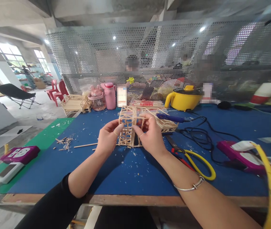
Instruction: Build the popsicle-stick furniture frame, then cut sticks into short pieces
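A small open framework of thin wooden sticks [126, 140], like a model house, stands upright on the blue table mat in front of me. My left hand [109, 136] pinches its left side between thumb and fingers. On its right part, my right hand [152, 135] is closed, thumb in front and fingers partly hidden behind the sticks. Just behind my right hand, a blue-handled corded tool [171, 118] rests over another stick-built piece [170, 126]. Loose sticks [85, 145] lie to the left of my left hand.
Yellow-handled scissors [212, 173] lie by my right forearm, near black cables [195, 136] and a purple power strip [233, 152]. Wood scraps [65, 143] are at left. Behind stand a stick-built model [74, 103], a pink bottle [110, 97], a yellow pot [185, 101] and a perforated screen [85, 57].
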Demonstrator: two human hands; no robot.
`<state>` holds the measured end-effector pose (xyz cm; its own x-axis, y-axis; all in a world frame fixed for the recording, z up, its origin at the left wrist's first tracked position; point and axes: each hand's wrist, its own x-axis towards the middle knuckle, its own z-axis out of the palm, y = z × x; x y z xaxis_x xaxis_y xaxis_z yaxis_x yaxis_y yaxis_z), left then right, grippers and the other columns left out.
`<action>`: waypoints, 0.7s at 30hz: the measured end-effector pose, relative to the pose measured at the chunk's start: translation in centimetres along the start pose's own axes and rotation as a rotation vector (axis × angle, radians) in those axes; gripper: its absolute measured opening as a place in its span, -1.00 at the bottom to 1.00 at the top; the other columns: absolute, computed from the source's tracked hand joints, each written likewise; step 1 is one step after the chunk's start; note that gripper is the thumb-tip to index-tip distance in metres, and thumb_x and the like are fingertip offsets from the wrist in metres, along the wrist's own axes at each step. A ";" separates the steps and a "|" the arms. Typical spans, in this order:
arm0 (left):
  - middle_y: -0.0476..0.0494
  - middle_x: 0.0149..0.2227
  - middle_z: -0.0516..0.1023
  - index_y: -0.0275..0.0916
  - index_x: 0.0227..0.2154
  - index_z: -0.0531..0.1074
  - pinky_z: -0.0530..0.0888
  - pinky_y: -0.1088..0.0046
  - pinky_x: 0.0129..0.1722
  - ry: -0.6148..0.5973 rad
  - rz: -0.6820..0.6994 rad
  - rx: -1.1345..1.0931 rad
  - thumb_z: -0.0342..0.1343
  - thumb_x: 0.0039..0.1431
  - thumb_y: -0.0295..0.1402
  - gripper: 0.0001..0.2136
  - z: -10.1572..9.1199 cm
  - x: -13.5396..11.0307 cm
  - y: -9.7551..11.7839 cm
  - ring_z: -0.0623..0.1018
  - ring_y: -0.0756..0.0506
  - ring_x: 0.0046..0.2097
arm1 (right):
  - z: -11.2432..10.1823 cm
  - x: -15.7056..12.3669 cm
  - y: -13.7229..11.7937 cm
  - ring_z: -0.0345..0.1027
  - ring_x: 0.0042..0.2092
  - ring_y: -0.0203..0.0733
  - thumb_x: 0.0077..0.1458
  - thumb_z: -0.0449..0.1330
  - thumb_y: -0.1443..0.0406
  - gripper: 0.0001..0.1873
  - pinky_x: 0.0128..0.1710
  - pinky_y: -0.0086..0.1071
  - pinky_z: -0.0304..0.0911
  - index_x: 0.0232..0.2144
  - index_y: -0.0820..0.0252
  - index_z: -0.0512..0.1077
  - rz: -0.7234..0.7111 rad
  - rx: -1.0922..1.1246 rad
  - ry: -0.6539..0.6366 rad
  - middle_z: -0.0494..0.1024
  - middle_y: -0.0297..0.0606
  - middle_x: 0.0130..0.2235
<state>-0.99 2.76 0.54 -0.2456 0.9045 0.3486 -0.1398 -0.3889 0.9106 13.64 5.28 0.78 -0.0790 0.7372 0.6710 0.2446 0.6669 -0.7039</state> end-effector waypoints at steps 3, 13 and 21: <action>-0.14 -0.29 0.57 -0.28 -0.31 0.49 0.42 0.40 -0.21 0.031 0.008 0.029 0.20 -0.08 -0.23 -0.73 0.1 -0.1 0.0 0.51 -0.04 -0.29 | 0.0 0.0 0.1 0.33 -0.39 -0.27 -0.02 0.17 0.29 -0.60 -0.35 -0.33 0.28 -0.11 0.14 0.17 -0.003 0.003 -0.005 0.40 -0.34 -0.37; -0.11 -0.36 0.56 -0.28 -0.33 0.49 0.40 0.46 -0.26 0.058 0.027 0.136 0.18 -0.06 -0.23 -0.75 -0.1 -0.1 -0.2 0.50 -0.03 -0.32 | 0.0 0.0 -0.1 0.34 -0.37 -0.26 -0.02 0.16 0.28 -0.60 -0.33 -0.31 0.29 -0.10 0.14 0.17 -0.007 -0.012 -0.008 0.41 -0.31 -0.34; -0.13 -0.32 0.56 -0.28 -0.30 0.48 0.41 0.45 -0.23 0.038 0.041 0.135 0.17 -0.04 -0.24 -0.74 -0.2 -0.3 -0.1 0.51 -0.04 -0.28 | -0.1 0.1 -0.1 0.36 -0.36 -0.24 -0.03 0.18 0.29 -0.59 -0.32 -0.29 0.31 -0.11 0.14 0.18 0.000 0.016 -0.010 0.42 -0.29 -0.34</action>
<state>-1.10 2.43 0.32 -0.2853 0.8801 0.3795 0.0009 -0.3958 0.9184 13.66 5.25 0.96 -0.0888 0.7379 0.6691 0.2291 0.6688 -0.7072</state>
